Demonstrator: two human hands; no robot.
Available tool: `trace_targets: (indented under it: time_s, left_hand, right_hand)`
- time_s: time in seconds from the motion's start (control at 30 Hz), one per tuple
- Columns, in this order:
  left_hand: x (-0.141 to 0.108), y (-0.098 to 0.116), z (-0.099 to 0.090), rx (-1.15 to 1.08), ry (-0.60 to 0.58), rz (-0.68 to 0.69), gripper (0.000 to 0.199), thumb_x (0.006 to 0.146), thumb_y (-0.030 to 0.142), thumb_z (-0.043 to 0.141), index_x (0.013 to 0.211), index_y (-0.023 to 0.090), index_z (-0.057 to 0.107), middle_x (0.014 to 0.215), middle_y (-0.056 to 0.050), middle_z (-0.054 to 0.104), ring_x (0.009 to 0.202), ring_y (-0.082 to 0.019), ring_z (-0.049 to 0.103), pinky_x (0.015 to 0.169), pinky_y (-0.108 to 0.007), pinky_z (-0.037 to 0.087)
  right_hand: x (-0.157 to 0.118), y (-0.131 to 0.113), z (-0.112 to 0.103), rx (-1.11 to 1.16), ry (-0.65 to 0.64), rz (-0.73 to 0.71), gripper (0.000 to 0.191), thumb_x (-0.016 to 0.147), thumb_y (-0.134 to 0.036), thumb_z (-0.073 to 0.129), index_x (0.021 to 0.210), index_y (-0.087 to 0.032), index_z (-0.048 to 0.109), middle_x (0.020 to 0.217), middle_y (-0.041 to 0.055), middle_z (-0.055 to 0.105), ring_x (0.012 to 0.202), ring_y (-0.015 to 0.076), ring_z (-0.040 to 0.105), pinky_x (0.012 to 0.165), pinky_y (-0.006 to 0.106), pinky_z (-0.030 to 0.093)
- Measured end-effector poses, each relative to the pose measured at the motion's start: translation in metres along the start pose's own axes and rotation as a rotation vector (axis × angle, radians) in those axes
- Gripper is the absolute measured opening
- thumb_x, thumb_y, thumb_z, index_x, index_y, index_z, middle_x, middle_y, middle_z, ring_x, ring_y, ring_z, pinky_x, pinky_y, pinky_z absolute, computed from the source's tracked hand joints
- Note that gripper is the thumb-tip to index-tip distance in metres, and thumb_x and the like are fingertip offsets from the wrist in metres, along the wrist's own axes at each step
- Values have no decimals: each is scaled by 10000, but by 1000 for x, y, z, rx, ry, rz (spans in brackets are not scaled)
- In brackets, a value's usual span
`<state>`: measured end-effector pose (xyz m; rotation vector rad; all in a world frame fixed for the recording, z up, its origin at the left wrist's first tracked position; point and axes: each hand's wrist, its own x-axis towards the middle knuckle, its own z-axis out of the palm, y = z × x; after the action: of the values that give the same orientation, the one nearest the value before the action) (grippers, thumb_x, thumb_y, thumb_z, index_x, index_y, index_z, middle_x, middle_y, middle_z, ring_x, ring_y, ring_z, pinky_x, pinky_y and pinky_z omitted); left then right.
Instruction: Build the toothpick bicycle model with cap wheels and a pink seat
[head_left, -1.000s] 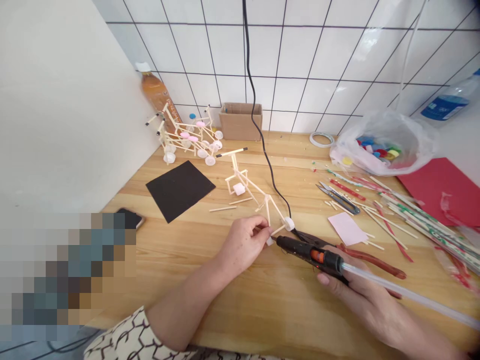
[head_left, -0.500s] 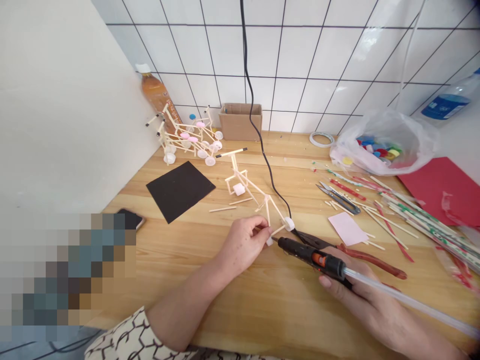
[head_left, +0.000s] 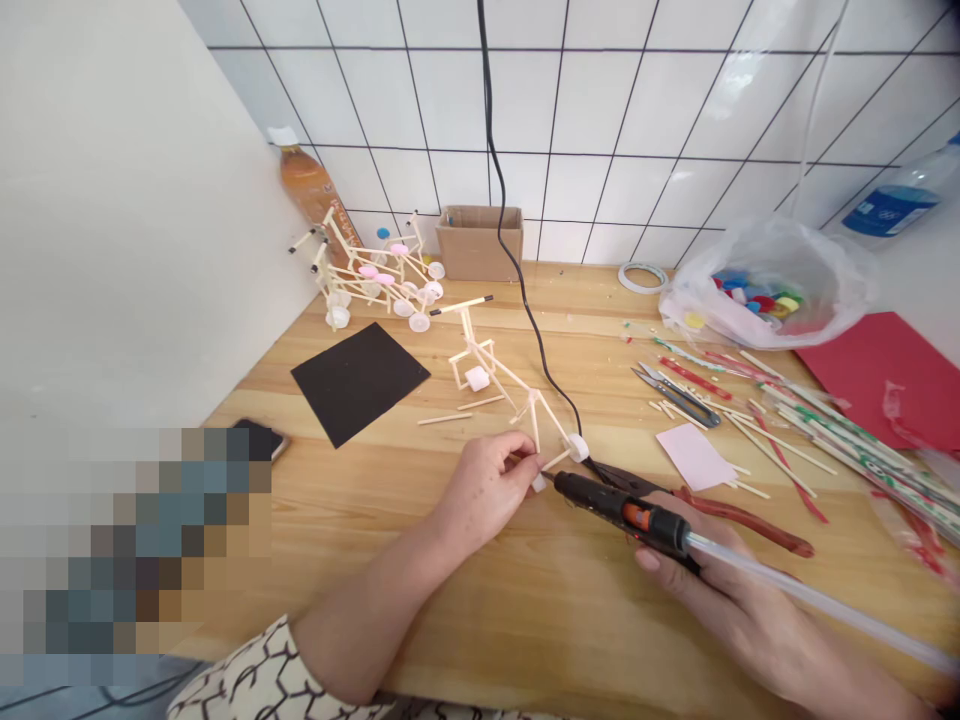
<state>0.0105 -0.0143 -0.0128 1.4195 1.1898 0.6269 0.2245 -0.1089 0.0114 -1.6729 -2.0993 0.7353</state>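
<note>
A small tricycle model (head_left: pixel 504 371) made of thin wooden sticks lies on its side in front of me, a white bottle-cap wheel (head_left: pixel 577 448) at its right end. My left hand (head_left: pixel 491 485) pinches its near end, beside another white wheel (head_left: pixel 538 482) that the fingertips partly cover. In my right hand (head_left: pixel 720 570) is a black hot glue gun (head_left: pixel 622 505), a clear glue stick (head_left: pixel 795 590) running out of its back. The nozzle points left, at or very near the joint by my left fingertips; whether it touches I cannot tell.
Pliers with red handles (head_left: pixel 750 522) lie just behind the glue gun. Snips (head_left: pixel 679 397), loose sticks and pink paper (head_left: pixel 695 457) are to the right, below a bag of bottle caps (head_left: pixel 765 290). Black card (head_left: pixel 361 384) and several stick models (head_left: pixel 375 275) are at left.
Almost nothing differs. The glue gun has shifted very slightly left, with its nozzle still at the joint; my left hand keeps its pinch on the model.
</note>
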Motion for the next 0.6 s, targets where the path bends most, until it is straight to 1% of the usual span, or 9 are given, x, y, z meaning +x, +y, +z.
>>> trace_targets:
  time_s: [0.1, 0.17, 0.33, 0.4, 0.53, 0.6]
  left_hand:
    - [0, 0, 0, -5, 4, -5, 155, 769, 266, 532, 656, 166, 566, 627, -3, 587, 584, -142, 592, 605, -267, 505]
    - [0, 0, 0, -13, 0, -5, 153, 767, 267, 534, 656, 167, 567, 630, -5, 588, 589, -142, 592, 606, -267, 506]
    - [0, 0, 1, -27, -6, -8, 155, 766, 276, 535, 660, 168, 571, 629, -5, 591, 585, -141, 590, 602, -265, 506]
    - [1, 0, 1, -30, -4, -12, 157, 763, 278, 539, 658, 166, 572, 628, -6, 592, 587, -142, 591, 601, -265, 505]
    - [0, 2, 0, -27, -2, -17, 165, 763, 284, 537, 653, 165, 568, 621, -5, 586, 585, -142, 586, 604, -268, 504]
    - [-1, 2, 0, -22, -5, -14, 164, 765, 285, 533, 658, 166, 571, 629, -4, 586, 585, -140, 584, 606, -268, 503]
  right_hand:
    - [1, 2, 0, -28, -8, -10, 173, 872, -321, 463, 967, -262, 595, 922, 7, 677, 992, 234, 612, 715, 284, 536]
    - [2, 2, 0, -39, -2, -18, 171, 869, -316, 470, 976, -263, 594, 934, 4, 677, 1008, 230, 607, 739, 283, 534]
    - [2, -2, -3, -41, 59, -33, 204, 863, -340, 463, 977, -262, 613, 926, 14, 695, 868, 223, 657, 619, 275, 548]
    - [3, -4, -4, -34, 54, -35, 208, 858, -342, 468, 978, -263, 618, 936, 16, 697, 844, 220, 664, 598, 274, 548]
    - [5, -5, -5, -5, -5, -18, 188, 857, -341, 471, 926, -250, 620, 880, 22, 692, 877, 232, 656, 615, 285, 549]
    - [4, -5, -3, 0, -13, 7, 182, 864, -344, 463, 891, -246, 613, 849, 26, 680, 920, 243, 641, 638, 295, 547]
